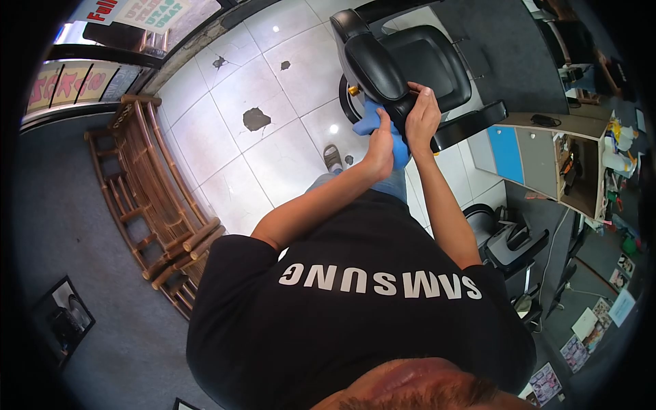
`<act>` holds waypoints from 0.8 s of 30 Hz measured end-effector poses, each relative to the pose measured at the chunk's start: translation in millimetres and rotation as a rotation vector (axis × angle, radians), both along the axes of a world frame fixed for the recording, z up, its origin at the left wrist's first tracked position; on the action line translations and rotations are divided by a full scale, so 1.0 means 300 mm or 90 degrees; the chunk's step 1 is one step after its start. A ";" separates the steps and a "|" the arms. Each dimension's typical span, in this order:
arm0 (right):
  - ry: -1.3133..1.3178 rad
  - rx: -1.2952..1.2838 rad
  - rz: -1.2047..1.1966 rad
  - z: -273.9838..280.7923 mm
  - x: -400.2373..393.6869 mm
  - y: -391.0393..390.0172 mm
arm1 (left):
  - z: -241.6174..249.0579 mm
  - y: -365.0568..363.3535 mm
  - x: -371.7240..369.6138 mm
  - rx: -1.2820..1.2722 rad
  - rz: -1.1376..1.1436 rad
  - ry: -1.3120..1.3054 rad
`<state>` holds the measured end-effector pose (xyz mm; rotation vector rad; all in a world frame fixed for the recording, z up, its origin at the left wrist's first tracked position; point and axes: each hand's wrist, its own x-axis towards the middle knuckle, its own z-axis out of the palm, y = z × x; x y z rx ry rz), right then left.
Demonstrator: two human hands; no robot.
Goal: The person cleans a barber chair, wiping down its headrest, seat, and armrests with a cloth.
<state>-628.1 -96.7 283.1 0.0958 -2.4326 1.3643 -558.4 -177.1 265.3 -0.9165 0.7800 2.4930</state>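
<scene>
A black padded salon chair (429,63) stands in front of me, seen from above, with its backrest (374,67) turned toward my side. Bunched in my left hand (381,149) is a blue cloth (400,154), pressed near the lower end of the backrest; the thumb lies along the cloth. My right hand (422,121) is against the same end of the backrest, its fingers bent over the black padding. Part of the cloth and some fingertips are hidden. A yellow knob (353,90) shows beside the backrest.
A bamboo bench (147,184) stands along the left. White floor tiles (225,160) have broken dark patches (257,119). To the right are a cabinet (540,154) with a blue panel, a second black chair (509,239) and the first chair's armrest (471,126).
</scene>
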 end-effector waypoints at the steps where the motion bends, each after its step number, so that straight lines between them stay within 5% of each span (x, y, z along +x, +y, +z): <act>1: 0.001 -0.003 0.001 -0.002 0.002 0.002 | -0.007 0.002 -0.004 0.005 0.008 -0.001; 5: -0.007 -0.002 0.010 -0.010 -0.003 0.006 | -0.008 -0.017 -0.025 -0.030 0.047 0.016; 10: -0.011 0.008 0.012 0.001 -0.001 -0.001 | -0.332 -0.017 -0.047 -0.142 -0.018 -0.038; 13: -0.012 0.014 0.009 0.004 -0.002 0.003 | -0.306 -0.005 -0.020 -0.165 -0.006 -0.019; 16: -0.026 0.004 0.010 0.009 0.006 -0.003 | -0.140 -0.014 0.025 -0.101 -0.124 0.040; 24: -0.082 -0.092 0.006 0.016 0.005 0.004 | 0.244 -0.066 0.142 -0.108 -0.071 0.096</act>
